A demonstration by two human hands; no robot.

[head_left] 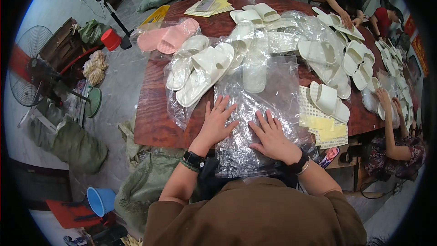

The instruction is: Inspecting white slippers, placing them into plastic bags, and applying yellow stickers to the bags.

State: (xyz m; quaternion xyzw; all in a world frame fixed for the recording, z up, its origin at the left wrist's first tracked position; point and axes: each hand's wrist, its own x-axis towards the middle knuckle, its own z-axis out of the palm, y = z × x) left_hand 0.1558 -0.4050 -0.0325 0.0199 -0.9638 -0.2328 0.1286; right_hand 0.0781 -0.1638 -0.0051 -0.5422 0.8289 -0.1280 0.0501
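Observation:
A stack of clear plastic bags (255, 127) lies flat at the near edge of the table. My left hand (218, 120) rests on its left side with fingers spread. My right hand (272, 137) lies on its right side, fingers apart too. Beyond my left hand, a pair of white slippers (205, 75) sits in clear plastic. White slippers in bags (255, 70) lie past the stack. To the right of my right hand, a white slipper pair (328, 102) rests on yellow and white sticker sheets (321, 125).
Pink slippers (168, 36) in plastic lie far left on the red-brown table (152, 105). More sticker sheets (209, 7) are at the back. Two people work on the right among white slippers (359, 64). A fan (34, 66), sacks (77, 146) and a blue bucket (101, 200) stand left.

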